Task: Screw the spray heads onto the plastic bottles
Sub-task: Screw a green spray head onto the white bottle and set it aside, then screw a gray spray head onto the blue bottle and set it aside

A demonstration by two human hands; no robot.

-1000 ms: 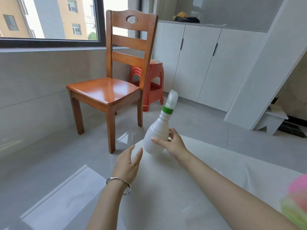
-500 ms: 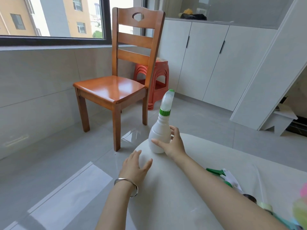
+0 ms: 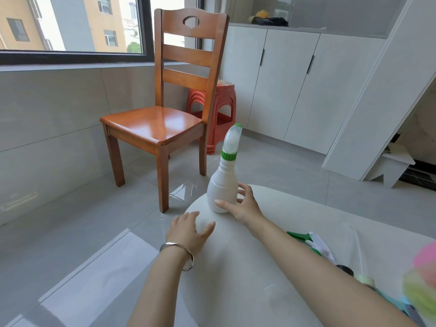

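- One white table (image 3: 295, 234) with a rounded far end fills the lower right. Its near part runs out of the picture.
- One wooden chair (image 3: 160, 123) stands on the floor beyond it, with red stools (image 3: 221, 109) half hidden behind the chair's back.
- Both forearms reach in from the bottom edge, cut off above the elbow.
- Right hand (image 3: 245, 204) rests at the table's far end and holds the plastic bottle (image 3: 223, 190) low down. The thumb lies across the near side and the fingers curl round the far right side. The grip matches half a second ago.
- Left hand (image 3: 188, 232) lies palm down on the table's rounded edge, fingers spread and fairly straight, holding nothing. A second ago it was raised off the surface.
- That bottle stands upright on the table near the far edge. A second ago it leaned to the right, its base just above the table.
- Its spray head (image 3: 232, 142), white with a green collar, sits on the neck. How tightly it is screwed cannot be told.
- Another loose spray head (image 3: 311, 241), green and white, lies on the table beside the right forearm, which partly hides it.
- One blurred pink and yellow-green object (image 3: 422, 279) at the right edge is too close to make out.
- One silver bracelet (image 3: 179, 250) circles the left wrist.
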